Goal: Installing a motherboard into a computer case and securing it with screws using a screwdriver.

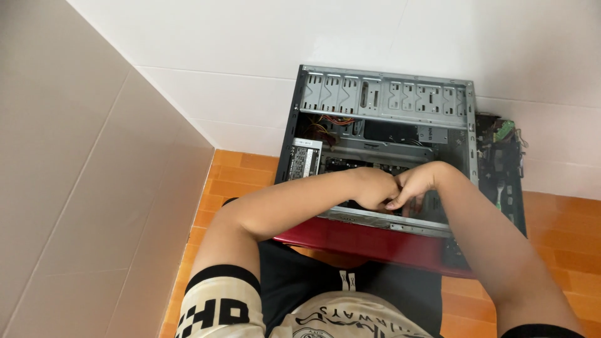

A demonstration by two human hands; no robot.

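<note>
Both hands work inside the open computer case, which lies on its side on a red stool against the white wall. The left hand is curled closed low in the case; what it grips I cannot tell. The right hand, just beside it, has its fingers pressed together, pointing down at the boards near the case's front rail. Risks, as I judge: wrists scraping the rail's sheet-metal edge, a snagged wire bundle at the case's upper left, or the case sliding off the stool
</note>
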